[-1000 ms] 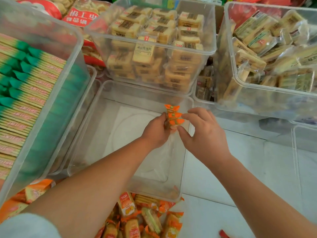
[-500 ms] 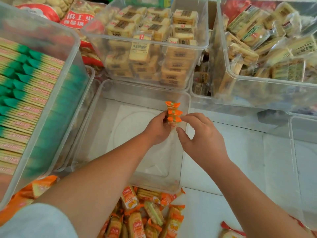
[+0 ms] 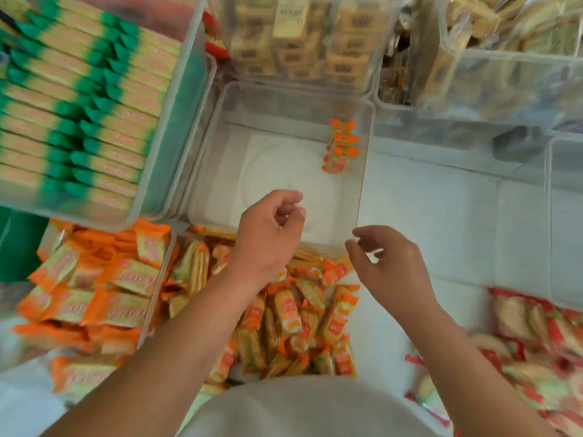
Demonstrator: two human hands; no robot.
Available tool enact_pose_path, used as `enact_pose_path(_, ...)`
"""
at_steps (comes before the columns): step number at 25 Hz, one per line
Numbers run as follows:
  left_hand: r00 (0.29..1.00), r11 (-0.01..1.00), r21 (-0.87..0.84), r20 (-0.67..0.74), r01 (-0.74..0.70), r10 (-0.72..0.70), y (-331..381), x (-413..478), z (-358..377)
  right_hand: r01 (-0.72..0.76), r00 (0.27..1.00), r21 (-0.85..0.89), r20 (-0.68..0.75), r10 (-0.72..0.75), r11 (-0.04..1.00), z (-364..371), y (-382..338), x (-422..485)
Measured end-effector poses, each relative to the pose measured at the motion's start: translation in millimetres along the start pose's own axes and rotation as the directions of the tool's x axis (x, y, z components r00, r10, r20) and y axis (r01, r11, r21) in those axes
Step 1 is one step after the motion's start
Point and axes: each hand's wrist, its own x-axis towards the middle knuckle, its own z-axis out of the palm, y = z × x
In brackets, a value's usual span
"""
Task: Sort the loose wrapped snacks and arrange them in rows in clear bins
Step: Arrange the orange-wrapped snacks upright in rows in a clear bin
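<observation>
- Row of orange wrapped snacks (image 3: 341, 146): a few packets set on edge, one behind the other, in the far right corner of the clear bin (image 3: 268, 159). The row's long axis runs away from the person, just beside the bin's right wall; orange crimped ends point up and slightly out to the sides. Blur hides the exact count.
- Left hand (image 3: 268, 234): over the bin's near edge, fingers loosely curled toward the thumb, nothing in the grip.
- Right hand (image 3: 391, 266): by the bin's near right corner, fingers loosely spread, nothing held.
- Loose pile of orange packets (image 3: 293, 316): heaped on the white surface (image 3: 441, 222) below the bin, lying every way.
- Bin of green-ended packets (image 3: 79, 105): left, in tight rows.
- Larger orange packets (image 3: 104, 294): near left.
- Bin of tan cakes (image 3: 299, 36): behind.
- Red-wrapped snacks (image 3: 542, 342): near right.
</observation>
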Motion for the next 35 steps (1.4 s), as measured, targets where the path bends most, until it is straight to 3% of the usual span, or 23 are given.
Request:
enact_pose_path(3, 0.997, 0.997, -0.014, -0.003, 0.071, -0.071, -36.8, -85.0, -22.3, -0.14, 0.984, -0.028, 0.112, 0.142, 0.99, 25.4, 28.1, -54.7)
enact_pose_path(6, 0.975, 0.97, 0.139, 0.07, 0.201, -0.212, -82.6, -151.7, -22.8, -0.297, 0.94, -0.084, 0.148, 0.307, 0.951, 55.9, 59.1, -94.0)
enact_pose_path(10, 0.982, 0.889, 0.435, 0.046, 0.145, -0.182, -101.0, -148.0, -3.5, -0.449, 0.881, -0.044, 0.146, 0.45, 0.893, 72.4, 68.2, -96.8)
enact_pose_path(14, 0.97, 0.787, 0.6, 0.073, 0.142, -0.231, -96.7, -143.0, 21.3, -0.467, 0.883, 0.084, 0.089, 0.461, 0.88, 72.5, 70.3, -118.6)
enact_pose_path(18, 0.96, 0.837, 0.492, 0.012, 0.239, -0.281, -112.9, -140.6, 20.3, -0.443, 0.891, 0.291, 0.04, 0.452, 0.848, 62.8, 67.1, -121.4)
enact_pose_path(20, 0.979, 0.885, 0.434, 0.029, 0.17, -0.203, -109.1, -148.2, 9.7, -0.399, 0.91, 0.376, 0.056, 0.41, 0.836, 49.7, 62.0, -131.1)
enact_pose_path(24, 0.963, 0.959, 0.283, 0.265, -0.03, -0.048, -84.0, -181.5, -20.8, -0.238, 0.97, 0.318, 0.033, 0.241, 0.918, 31.7, 54.4, -152.4)
enact_pose_path(27, 0.915, 0.986, 0.153, 0.386, 0.065, -0.12, -63.5, -197.4, -35.5, -0.173, 0.983, 0.336, 0.116, 0.142, 0.926, 23.0, 33.3, -160.3)
enact_pose_path(30, 0.936, 0.995, -0.018, 0.342, 0.1, -0.087, -51.0, -204.1, -35.7, -0.167, 0.969, 0.419, 0.236, 0.071, 0.892, 29.8, 18.9, -174.9)
enact_pose_path(35, 0.967, 0.957, -0.239, 0.232, 0.165, -0.109, -36.0, -209.5, -39.6, -0.2, 0.953, 0.545, 0.3, 0.033, 0.814, 23.3, 5.5, -192.1)
